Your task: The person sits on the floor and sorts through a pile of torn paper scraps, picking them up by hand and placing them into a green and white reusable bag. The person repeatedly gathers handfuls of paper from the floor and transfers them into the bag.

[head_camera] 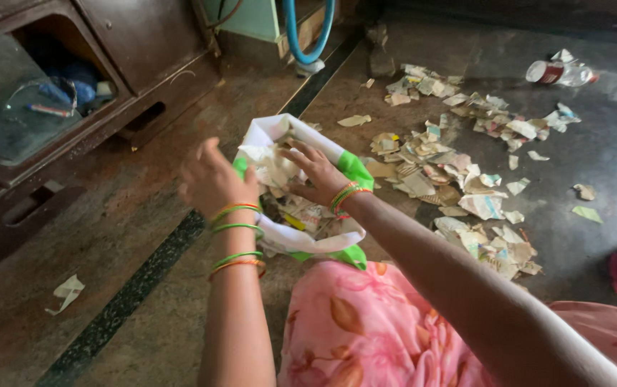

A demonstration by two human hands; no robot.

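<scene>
Two hands are seen at a white and green bag [301, 240] held open on the floor just in front of a pink floral garment [366, 330]. The left hand [212, 179] is closed on the bag's near rim, green and orange bangles [237, 236] stacked along its wrist. The right hand [316, 172] is pressed down inside the mouth, fingers spread over torn paper scraps [290, 208] filling the bag; no grasp can be told. More paper pieces [459, 179] are scattered over the dark floor [595, 150] to the right, near a crushed plastic bottle [559, 72]. A wooden cabinet [72, 93] is seen at upper left.
</scene>
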